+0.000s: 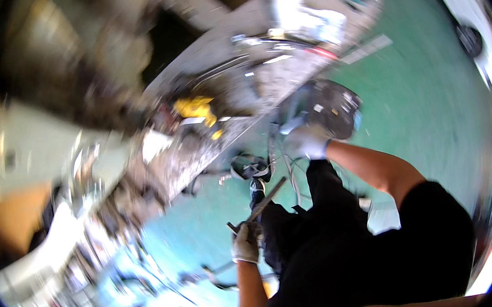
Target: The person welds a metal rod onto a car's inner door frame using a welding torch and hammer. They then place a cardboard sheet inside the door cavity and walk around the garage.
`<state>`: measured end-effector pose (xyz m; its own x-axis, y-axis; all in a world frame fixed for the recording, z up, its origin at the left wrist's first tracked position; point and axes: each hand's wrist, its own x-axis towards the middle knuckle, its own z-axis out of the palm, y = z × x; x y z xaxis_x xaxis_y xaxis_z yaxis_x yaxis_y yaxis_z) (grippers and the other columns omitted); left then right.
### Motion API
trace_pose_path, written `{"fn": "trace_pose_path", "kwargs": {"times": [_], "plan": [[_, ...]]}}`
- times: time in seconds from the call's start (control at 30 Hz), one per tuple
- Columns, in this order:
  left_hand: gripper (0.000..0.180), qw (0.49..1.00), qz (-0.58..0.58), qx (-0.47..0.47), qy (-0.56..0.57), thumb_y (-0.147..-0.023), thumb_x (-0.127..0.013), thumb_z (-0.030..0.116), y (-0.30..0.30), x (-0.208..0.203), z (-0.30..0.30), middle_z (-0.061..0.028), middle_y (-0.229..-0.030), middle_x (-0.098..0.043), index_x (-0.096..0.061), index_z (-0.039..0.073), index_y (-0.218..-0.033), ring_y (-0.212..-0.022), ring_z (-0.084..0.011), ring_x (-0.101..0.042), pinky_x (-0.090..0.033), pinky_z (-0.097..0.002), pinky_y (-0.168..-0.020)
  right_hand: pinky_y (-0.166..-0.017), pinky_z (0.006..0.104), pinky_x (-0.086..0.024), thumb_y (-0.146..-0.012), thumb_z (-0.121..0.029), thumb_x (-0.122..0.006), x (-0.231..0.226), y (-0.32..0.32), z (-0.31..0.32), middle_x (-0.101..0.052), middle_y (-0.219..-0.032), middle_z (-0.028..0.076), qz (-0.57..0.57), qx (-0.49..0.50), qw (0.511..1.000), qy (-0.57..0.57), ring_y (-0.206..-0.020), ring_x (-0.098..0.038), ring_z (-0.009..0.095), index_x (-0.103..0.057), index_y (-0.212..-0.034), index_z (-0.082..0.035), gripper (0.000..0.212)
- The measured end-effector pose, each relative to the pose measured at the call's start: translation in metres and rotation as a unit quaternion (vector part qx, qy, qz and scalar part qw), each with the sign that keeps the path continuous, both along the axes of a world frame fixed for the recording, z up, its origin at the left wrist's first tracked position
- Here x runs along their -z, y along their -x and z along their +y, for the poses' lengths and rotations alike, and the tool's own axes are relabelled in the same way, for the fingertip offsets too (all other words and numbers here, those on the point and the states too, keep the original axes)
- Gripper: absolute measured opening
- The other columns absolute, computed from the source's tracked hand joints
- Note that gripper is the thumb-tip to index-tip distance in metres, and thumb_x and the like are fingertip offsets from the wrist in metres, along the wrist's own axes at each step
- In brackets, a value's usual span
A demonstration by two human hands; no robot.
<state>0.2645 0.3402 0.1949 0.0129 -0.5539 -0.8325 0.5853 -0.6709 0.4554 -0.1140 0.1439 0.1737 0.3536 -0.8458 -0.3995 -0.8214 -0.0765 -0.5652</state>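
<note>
1. Two gloved hands show in the head view, whose motion blur leaves any lettering unreadable.
2. Left hand (245, 244), in a whitish fabric glove, is closed around a slim, straight, dull-grey bar (271, 196); this bar slants in front of the dark-trousered legs.
3. Right hand (307, 141), gloved in pale fabric, is near a round, dark-topped object (338, 104); I cannot tell whether it grips anything.
4. One worn, grey-brown bench (298, 79) bears an irregular yellow object (194, 107), above smooth green flooring (425, 113).
</note>
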Motion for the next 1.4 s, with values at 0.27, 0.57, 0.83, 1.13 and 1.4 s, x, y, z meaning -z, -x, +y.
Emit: {"fn": "trace_pose_path", "kwargs": {"times": [0.27, 0.57, 0.83, 1.13, 1.4], "plan": [[0.020, 0.911, -0.333, -0.203, -0.133, -0.094, -0.067, 0.008, 0.087, -0.053, 0.091, 0.0000, -0.070, -0.052, -0.057, 0.008, -0.110, -0.051, -0.0141, -0.048, -0.041, -0.0311, -0.049, -0.088, 0.0547, -0.056, -0.085, -0.042, -0.074, 0.180, 0.292, -0.219, -0.071, -0.110, 0.026, 0.231, 0.142, 0.951, 0.151, -0.103, -0.069, 0.045, -0.062, -0.122, -0.005, 0.054], [0.014, 0.928, -0.146, -0.335, 0.075, -0.104, -0.061, 0.016, 0.151, -0.079, 0.072, -0.0060, -0.078, -0.058, -0.055, 0.008, -0.114, -0.071, -0.0193, -0.059, -0.052, -0.0365, -0.071, -0.080, 0.0595, -0.057, -0.084, -0.055, -0.072, 0.233, 0.352, -0.289, -0.071, -0.106, 0.023, 0.384, 0.114, 0.888, 0.225, -0.101, -0.070, 0.044, -0.069, -0.112, -0.017, 0.047], [0.026, 0.910, -0.213, -0.325, 0.145, -0.107, -0.056, 0.034, 0.125, -0.113, 0.030, -0.0006, -0.071, -0.043, -0.046, 0.015, -0.093, -0.063, -0.0168, -0.046, -0.046, -0.0391, -0.068, -0.076, 0.0565, -0.054, -0.089, -0.045, -0.070, 0.179, 0.307, -0.215, -0.072, -0.100, 0.023, 0.202, 0.136, 0.912, 0.330, -0.095, -0.069, 0.045, -0.067, -0.102, -0.007, 0.040], [0.053, 0.902, -0.072, -0.282, 0.319, -0.104, -0.060, 0.022, 0.038, -0.141, -0.069, 0.0038, -0.069, -0.036, -0.046, -0.001, -0.150, -0.061, -0.0100, -0.037, -0.042, -0.0336, -0.065, -0.091, 0.0345, -0.053, -0.092, -0.017, -0.078, 0.009, 0.288, -0.002, -0.071, -0.109, 0.008, 0.038, 0.261, 0.960, 0.096, -0.096, -0.066, 0.016, -0.063, -0.128, -0.004, 0.042], [0.040, 0.910, 0.048, -0.246, 0.331, -0.105, -0.056, 0.014, -0.017, -0.123, -0.101, 0.0051, -0.069, -0.033, -0.053, -0.001, -0.142, -0.063, -0.0086, -0.033, -0.038, -0.0305, -0.065, -0.080, 0.0318, -0.055, -0.100, -0.012, -0.068, -0.140, 0.264, 0.146, -0.071, -0.092, 0.004, -0.218, 0.473, 0.832, 0.191, -0.085, -0.069, 0.016, -0.062, -0.122, -0.002, 0.025]]}}
